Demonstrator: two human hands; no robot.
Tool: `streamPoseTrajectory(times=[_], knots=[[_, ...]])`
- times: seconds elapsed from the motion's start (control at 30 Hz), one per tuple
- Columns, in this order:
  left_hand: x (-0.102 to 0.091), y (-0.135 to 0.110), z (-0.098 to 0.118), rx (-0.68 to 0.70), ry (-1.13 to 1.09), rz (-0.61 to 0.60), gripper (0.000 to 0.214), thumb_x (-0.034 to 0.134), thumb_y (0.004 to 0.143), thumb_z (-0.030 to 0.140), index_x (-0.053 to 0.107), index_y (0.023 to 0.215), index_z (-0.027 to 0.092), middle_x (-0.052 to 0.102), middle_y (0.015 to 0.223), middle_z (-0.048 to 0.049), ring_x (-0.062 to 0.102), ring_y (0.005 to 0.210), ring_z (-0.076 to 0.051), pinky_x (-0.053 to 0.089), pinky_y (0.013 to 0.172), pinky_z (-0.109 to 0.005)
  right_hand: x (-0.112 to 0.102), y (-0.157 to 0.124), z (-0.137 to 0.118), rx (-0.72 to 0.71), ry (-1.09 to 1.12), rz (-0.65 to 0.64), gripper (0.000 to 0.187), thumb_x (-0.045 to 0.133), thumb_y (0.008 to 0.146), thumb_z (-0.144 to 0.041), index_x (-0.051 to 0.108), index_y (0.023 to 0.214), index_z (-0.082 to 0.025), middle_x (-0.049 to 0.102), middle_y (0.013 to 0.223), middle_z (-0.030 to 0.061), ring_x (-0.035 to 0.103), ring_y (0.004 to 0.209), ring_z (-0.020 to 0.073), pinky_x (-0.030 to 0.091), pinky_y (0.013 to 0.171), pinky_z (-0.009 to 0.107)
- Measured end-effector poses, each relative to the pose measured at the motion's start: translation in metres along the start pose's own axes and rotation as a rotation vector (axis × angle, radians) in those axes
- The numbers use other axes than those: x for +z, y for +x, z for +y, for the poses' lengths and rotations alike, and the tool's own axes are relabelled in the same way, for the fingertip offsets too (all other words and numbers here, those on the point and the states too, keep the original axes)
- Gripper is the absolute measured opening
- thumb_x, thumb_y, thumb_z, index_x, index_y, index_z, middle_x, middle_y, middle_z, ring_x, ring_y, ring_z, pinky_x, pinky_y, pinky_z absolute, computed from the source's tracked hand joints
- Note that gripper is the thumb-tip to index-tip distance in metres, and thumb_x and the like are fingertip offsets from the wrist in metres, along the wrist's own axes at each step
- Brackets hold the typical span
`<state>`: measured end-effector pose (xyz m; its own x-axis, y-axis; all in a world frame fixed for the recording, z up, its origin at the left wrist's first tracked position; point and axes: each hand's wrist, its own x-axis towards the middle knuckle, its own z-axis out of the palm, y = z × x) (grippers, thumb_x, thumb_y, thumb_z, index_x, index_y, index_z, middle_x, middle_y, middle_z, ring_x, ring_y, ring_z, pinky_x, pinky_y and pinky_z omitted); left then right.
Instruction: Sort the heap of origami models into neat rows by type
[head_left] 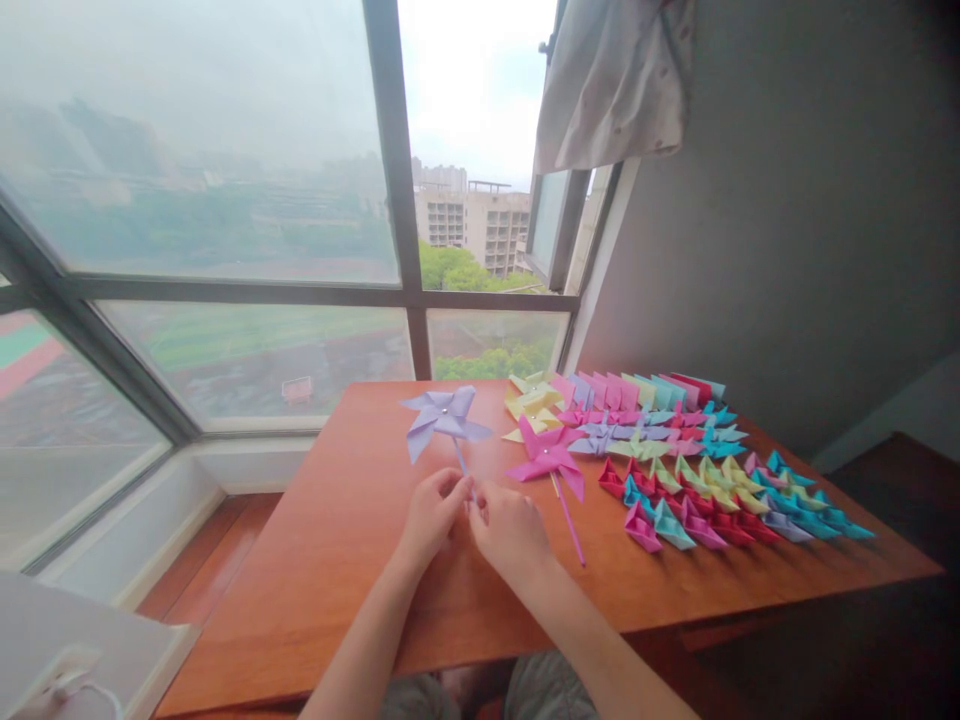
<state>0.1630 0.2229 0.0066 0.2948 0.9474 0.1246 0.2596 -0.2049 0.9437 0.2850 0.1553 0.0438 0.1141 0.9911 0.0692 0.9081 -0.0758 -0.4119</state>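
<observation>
My left hand (429,520) and my right hand (510,530) are closed together on the thin stick of a lavender paper pinwheel (444,417), which stands upright above the wooden table (337,580). Its blades face me, with a small pin at the centre. A pink paper pinwheel (549,455) lies flat on the table just right of my right hand, its pink stick pointing toward me.
Several folded paper pieces (712,490) in pink, yellow, green, blue and red lie in rows on the table's right half. A large window (225,200) stands behind the table. A grey wall is at the right, and a white object with a cable (67,680) sits at the lower left.
</observation>
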Motion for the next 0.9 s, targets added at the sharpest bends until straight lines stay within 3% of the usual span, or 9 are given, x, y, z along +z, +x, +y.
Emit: streamPoseTrajectory(times=[0.1,0.2,0.43,0.57,0.63,0.73,0.9], knots=[[-0.005,0.005,-0.002,-0.062,0.029,0.057,0.036,0.054,0.081,0.051,0.065,0.074,0.017,0.062,0.057,-0.0002,0.054,0.049,-0.014,0.039,0.047,-0.023,-0.010,0.000,0.004,-0.009,-0.016,-0.022,0.022,0.051,0.094,-0.039,0.065,0.096,-0.022,0.073,0.089,0.0056,0.070,0.084,0.0201,0.043,0.069,0.025],[-0.022,0.016,-0.005,-0.127,0.085,0.121,0.035,0.054,0.081,0.048,0.064,0.072,0.016,0.062,0.056,-0.0003,0.054,0.048,-0.015,0.038,0.046,-0.023,-0.023,-0.003,0.024,0.050,-0.102,-0.056,0.023,0.051,0.093,-0.041,0.064,0.095,-0.022,0.073,0.088,0.0068,0.070,0.085,0.0232,0.045,0.069,0.027],[-0.101,0.064,-0.020,-0.300,0.285,0.253,0.033,0.059,0.086,0.039,0.060,0.065,0.015,0.060,0.054,0.0012,0.059,0.050,-0.015,0.042,0.047,-0.024,-0.040,-0.024,0.102,0.260,-0.340,-0.136,0.024,0.049,0.094,-0.040,0.061,0.100,-0.020,0.072,0.086,0.0115,0.071,0.083,0.0290,0.044,0.066,0.031],[-0.134,0.089,-0.025,-0.408,0.435,0.240,0.024,0.060,0.093,0.036,0.065,0.092,0.012,0.067,0.082,-0.0010,0.064,0.067,-0.014,0.054,0.061,-0.028,-0.034,-0.043,0.120,0.257,-0.393,-0.169,0.023,0.050,0.093,-0.041,0.059,0.093,-0.020,0.072,0.080,0.0098,0.072,0.078,0.0280,0.042,0.062,0.029],[-0.141,0.097,-0.023,-0.419,0.505,0.216,0.025,0.060,0.094,0.034,0.063,0.108,0.013,0.067,0.102,-0.0042,0.066,0.083,-0.018,0.057,0.072,-0.034,-0.031,-0.048,0.121,0.227,-0.400,-0.171,0.023,0.048,0.094,-0.040,0.059,0.089,-0.021,0.072,0.078,0.0087,0.071,0.078,0.0273,0.040,0.060,0.028],[-0.145,0.103,-0.019,-0.395,0.614,0.197,0.030,0.061,0.093,0.035,0.062,0.115,0.014,0.064,0.114,-0.0057,0.065,0.098,-0.024,0.056,0.082,-0.041,-0.028,-0.049,0.122,0.181,-0.383,-0.167,0.020,0.045,0.095,-0.032,0.059,0.085,-0.022,0.072,0.078,0.0067,0.071,0.076,0.0255,0.035,0.057,0.027],[-0.129,0.090,-0.009,-0.283,0.731,0.177,0.024,0.060,0.093,0.034,0.064,0.104,0.014,0.066,0.106,-0.0059,0.064,0.093,-0.021,0.054,0.081,-0.039,-0.026,-0.045,0.125,0.129,-0.329,-0.135,0.019,0.048,0.091,-0.027,0.059,0.077,-0.022,0.071,0.074,0.0044,0.069,0.072,0.0225,0.030,0.055,0.026]])
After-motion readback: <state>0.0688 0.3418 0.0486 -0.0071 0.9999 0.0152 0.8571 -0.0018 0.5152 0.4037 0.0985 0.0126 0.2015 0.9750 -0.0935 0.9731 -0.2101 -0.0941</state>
